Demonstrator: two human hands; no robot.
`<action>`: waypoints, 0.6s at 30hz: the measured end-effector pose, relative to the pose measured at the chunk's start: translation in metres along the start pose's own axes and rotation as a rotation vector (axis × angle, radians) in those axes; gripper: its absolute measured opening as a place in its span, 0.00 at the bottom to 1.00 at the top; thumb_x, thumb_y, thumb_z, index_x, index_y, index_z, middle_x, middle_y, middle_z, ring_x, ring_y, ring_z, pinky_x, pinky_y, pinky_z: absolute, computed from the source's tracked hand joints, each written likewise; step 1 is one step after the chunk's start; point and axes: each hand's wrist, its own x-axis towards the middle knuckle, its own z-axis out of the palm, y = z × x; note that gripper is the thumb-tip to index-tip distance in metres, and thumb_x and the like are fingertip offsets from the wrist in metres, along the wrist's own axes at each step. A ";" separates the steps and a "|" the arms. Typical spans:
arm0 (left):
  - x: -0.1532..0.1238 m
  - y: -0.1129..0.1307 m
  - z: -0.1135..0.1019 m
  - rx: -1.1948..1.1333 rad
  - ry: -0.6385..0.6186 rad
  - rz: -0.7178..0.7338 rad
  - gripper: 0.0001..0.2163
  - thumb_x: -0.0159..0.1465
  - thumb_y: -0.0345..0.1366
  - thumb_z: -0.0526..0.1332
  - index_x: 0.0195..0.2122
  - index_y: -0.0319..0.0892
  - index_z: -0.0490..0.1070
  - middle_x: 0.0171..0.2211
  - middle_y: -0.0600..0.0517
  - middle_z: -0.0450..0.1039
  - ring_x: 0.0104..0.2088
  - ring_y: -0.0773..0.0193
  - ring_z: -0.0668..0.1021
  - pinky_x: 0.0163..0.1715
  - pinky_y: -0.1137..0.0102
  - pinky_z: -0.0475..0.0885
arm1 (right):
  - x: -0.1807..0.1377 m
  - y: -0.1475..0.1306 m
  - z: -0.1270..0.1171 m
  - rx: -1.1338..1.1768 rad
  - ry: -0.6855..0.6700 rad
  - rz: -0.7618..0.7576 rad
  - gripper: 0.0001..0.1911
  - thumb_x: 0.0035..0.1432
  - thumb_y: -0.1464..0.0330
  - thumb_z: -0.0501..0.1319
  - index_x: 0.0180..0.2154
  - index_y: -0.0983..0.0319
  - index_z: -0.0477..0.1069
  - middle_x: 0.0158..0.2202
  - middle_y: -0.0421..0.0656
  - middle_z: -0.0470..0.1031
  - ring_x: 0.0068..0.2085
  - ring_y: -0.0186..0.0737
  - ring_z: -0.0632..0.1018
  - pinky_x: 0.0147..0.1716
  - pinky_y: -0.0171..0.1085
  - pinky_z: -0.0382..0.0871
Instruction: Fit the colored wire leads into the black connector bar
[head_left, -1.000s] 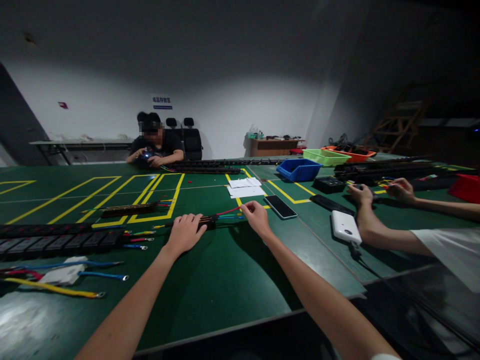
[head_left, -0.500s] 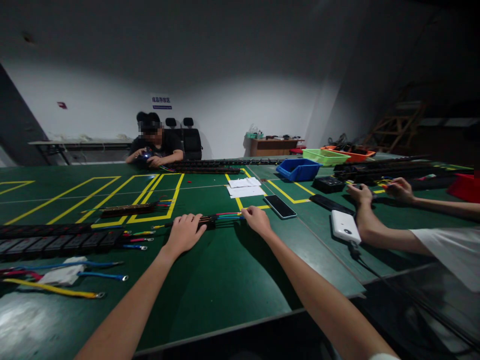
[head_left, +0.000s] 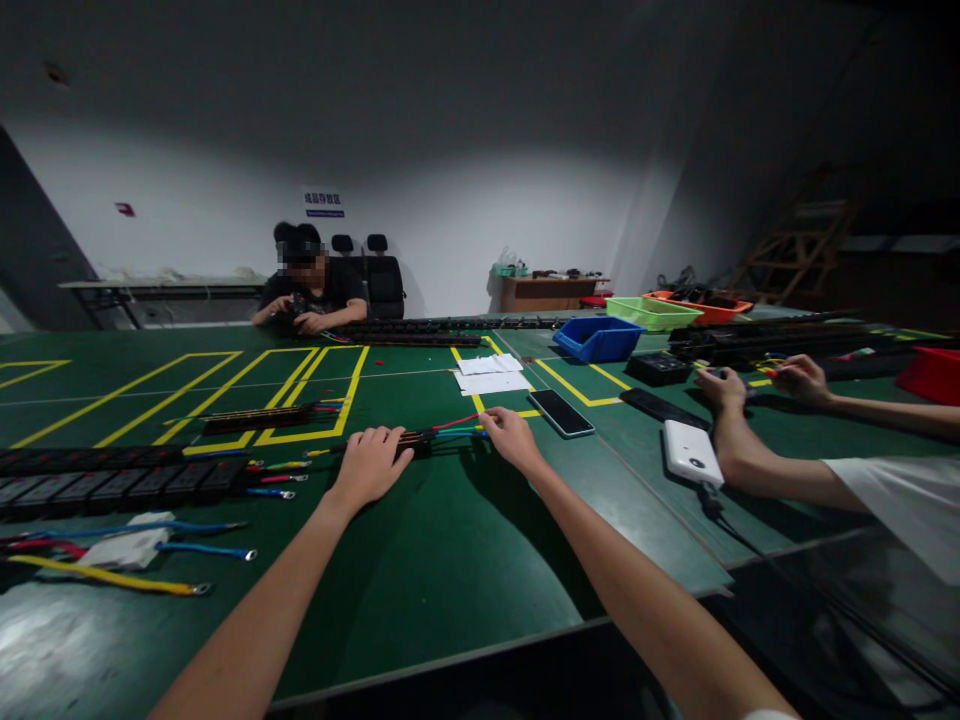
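Note:
My left hand (head_left: 370, 464) is draped over a thin black strip (head_left: 418, 443), its fingers curled over the far side and its thumb on the near side. Most of the strip under the palm is hidden. Red, blue and green wires come out of its right end, and a yellow one with a metal lug pokes out at the left. My right hand (head_left: 513, 440) pinches the end of the red wire (head_left: 459, 421), which is lifted above the others. The blue wire (head_left: 455, 435) runs below it toward my fingers.
A phone (head_left: 561, 413) lies right of my right hand, with papers (head_left: 491, 374) behind. Black socket strips (head_left: 120, 488) with lugged wires lie left. A blue bin (head_left: 598, 340) stands farther back. A co-worker's hands (head_left: 724, 395) work at the right; another person (head_left: 311, 285) sits opposite.
My right hand has moved up slightly and the red wire now slants upward, apart from the other wires. My left hand has stayed on the strip.

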 end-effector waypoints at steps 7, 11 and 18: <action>0.000 -0.001 0.001 0.027 0.010 0.007 0.26 0.73 0.50 0.46 0.62 0.41 0.68 0.55 0.40 0.76 0.55 0.48 0.75 0.57 0.53 0.66 | -0.005 -0.002 -0.006 -0.197 -0.053 0.079 0.18 0.66 0.59 0.57 0.34 0.60 0.82 0.33 0.48 0.81 0.33 0.43 0.78 0.29 0.36 0.59; 0.001 -0.001 0.002 0.050 0.018 0.014 0.26 0.73 0.50 0.46 0.62 0.40 0.69 0.54 0.40 0.76 0.54 0.48 0.75 0.55 0.52 0.66 | -0.004 -0.005 -0.009 -0.179 0.051 0.080 0.17 0.65 0.60 0.57 0.32 0.60 0.80 0.31 0.46 0.80 0.32 0.42 0.77 0.30 0.35 0.59; 0.000 0.002 -0.002 0.028 0.003 0.005 0.26 0.73 0.50 0.46 0.62 0.41 0.68 0.55 0.40 0.76 0.55 0.48 0.75 0.57 0.52 0.66 | 0.000 -0.004 -0.008 0.001 0.155 -0.082 0.16 0.65 0.60 0.57 0.38 0.62 0.80 0.38 0.48 0.80 0.36 0.43 0.77 0.37 0.37 0.67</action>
